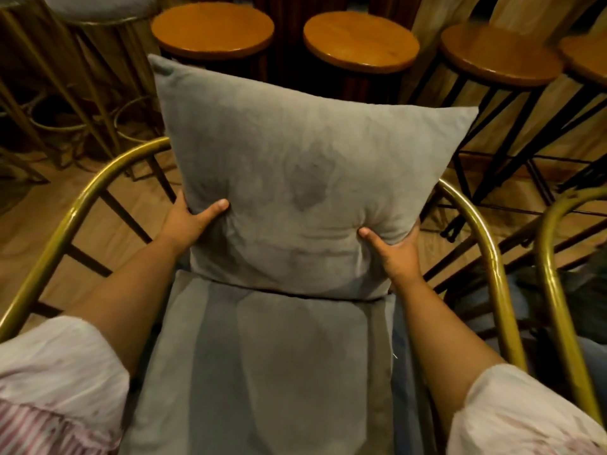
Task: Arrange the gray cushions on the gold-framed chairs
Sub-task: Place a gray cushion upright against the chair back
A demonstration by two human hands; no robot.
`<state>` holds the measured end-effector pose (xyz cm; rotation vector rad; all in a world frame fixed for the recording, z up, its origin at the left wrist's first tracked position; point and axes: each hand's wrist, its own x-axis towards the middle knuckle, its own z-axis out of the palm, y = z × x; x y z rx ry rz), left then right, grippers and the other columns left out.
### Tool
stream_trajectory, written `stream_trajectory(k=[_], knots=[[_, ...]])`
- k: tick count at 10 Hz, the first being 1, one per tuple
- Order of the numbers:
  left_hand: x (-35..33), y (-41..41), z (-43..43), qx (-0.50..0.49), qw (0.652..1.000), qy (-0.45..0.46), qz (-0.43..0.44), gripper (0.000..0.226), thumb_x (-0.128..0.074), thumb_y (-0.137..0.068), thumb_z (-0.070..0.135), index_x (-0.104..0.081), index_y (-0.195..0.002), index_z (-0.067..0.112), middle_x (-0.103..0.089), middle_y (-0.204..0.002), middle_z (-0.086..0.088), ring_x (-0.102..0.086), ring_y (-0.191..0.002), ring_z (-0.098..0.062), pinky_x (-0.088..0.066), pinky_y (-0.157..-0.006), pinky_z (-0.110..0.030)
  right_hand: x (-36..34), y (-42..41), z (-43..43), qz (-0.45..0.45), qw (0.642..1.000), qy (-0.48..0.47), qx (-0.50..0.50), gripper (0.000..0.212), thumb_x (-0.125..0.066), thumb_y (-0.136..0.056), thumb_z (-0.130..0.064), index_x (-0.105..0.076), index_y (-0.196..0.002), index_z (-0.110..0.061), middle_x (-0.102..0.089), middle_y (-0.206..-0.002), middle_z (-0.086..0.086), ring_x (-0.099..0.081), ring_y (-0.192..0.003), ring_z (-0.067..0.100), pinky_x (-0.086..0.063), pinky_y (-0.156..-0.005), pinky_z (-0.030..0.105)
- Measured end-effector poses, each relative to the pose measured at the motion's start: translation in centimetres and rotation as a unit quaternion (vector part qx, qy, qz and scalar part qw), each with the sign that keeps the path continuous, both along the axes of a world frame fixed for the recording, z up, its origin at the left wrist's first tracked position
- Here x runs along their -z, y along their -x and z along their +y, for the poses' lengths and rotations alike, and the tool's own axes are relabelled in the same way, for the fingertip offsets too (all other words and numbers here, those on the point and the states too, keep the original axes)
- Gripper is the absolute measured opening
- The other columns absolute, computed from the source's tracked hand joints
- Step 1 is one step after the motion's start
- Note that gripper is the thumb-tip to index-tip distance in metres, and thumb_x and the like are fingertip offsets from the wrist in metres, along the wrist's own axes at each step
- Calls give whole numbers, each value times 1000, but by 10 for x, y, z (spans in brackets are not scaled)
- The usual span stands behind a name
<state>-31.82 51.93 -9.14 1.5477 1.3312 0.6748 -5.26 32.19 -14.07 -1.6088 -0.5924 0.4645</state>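
A square gray cushion [295,172] stands upright at the back of a gold-framed chair [69,221], its lower edge resting on the gray seat cushion [262,366]. My left hand [190,221] grips the upright cushion's lower left edge, thumb pressed into the front. My right hand [394,251] grips its lower right edge the same way. The chair's curved gold rail runs around both sides; its back part is hidden behind the cushion.
Three round wooden stools [361,41] on dark legs stand just behind the chair. A gold-legged padded stool [98,8] is at the top left. A second gold chair frame [551,277] sits close on the right. The floor is wooden.
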Motion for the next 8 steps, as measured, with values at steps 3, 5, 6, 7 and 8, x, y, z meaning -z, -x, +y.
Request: stream_trajectory(k=[3,5,6,7,8], knots=[[21,0,5,37,998,25,40,79,-66,-83,28,-23,-147,10,-36,-152,-9,-37,-138,-25,-29,-101,-24,20,5,-4,30,997,70,-17,130,-82,-42,-66,-23,-146,-15,-35,-151,7,-37,-137,24,-33,-113,41],[25,-1,-15,22,1000,0,19,78,-58,-88,37,-15,-149,13,-27,-156,-7,-29,-142,-26,-24,-108,-25,7,18,-11,-21,996,89,-4,115,-79,-70,-33,2,-151,-18,-10,-160,8,-17,-146,25,-20,-117,36],[17,-3,-40,19,1000,-20,-1,84,-51,-91,44,1,-152,20,-13,-161,-5,-17,-146,-24,-15,-119,-35,-3,34,-20,-84,991,108,-8,109,-71,-80,-30,12,-150,-23,6,-161,10,-1,-148,23,-10,-116,34],[-4,-9,-59,31,999,4,-13,87,-45,-91,50,11,-151,21,-2,-162,-4,-8,-149,-24,-10,-121,-39,-24,51,-28,-78,986,140,-45,96,-63,-86,-38,8,-150,-32,14,-160,10,10,-148,23,-10,-114,35],[-31,-8,-78,94,992,89,13,85,-41,-90,56,8,-151,22,-5,-161,0,-8,-149,-22,-9,-120,-35,-56,61,-37,-63,980,176,-60,74,-49,-93,-43,-7,-152,-30,4,-162,10,2,-148,24,-13,-117,38]])
